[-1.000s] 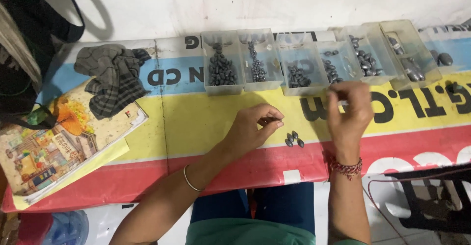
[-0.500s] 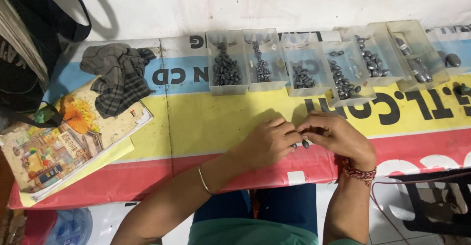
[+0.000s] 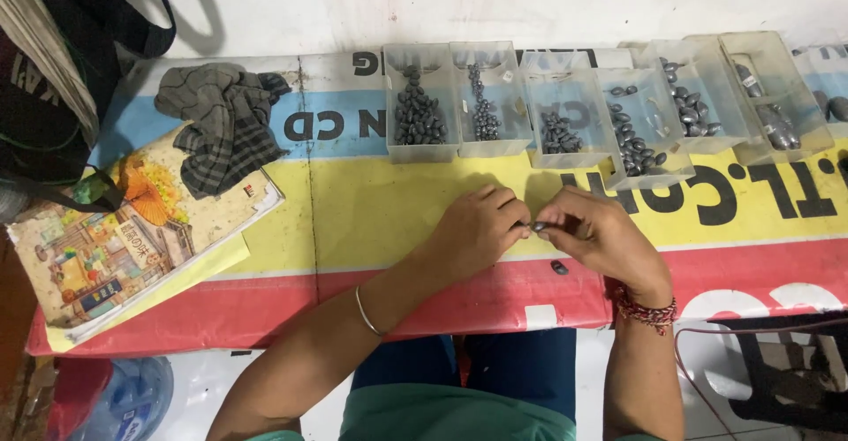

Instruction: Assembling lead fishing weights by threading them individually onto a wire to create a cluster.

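My left hand [image 3: 477,229] and my right hand [image 3: 601,238] meet over the yellow stripe of the banner-covered table [image 3: 371,202]. Between their fingertips they pinch a small dark oval metal weight [image 3: 537,226]. Another loose weight [image 3: 558,267] lies on the red stripe just below my right hand. A row of clear plastic boxes stands behind the hands, holding dark oval weights sorted by size: one [image 3: 420,105], a second [image 3: 488,96], a third [image 3: 565,123], and several more to the right [image 3: 649,136].
A grey checked cloth [image 3: 221,123] lies at the back left, partly on an illustrated book [image 3: 115,238]. Dark bags [image 3: 44,79] hang at the far left. A blue water bottle [image 3: 124,401] sits under the table; a black frame [image 3: 786,370] stands lower right.
My right hand has come back from the boxes to the yellow stripe and met my left hand. The two now hold a weight between them.
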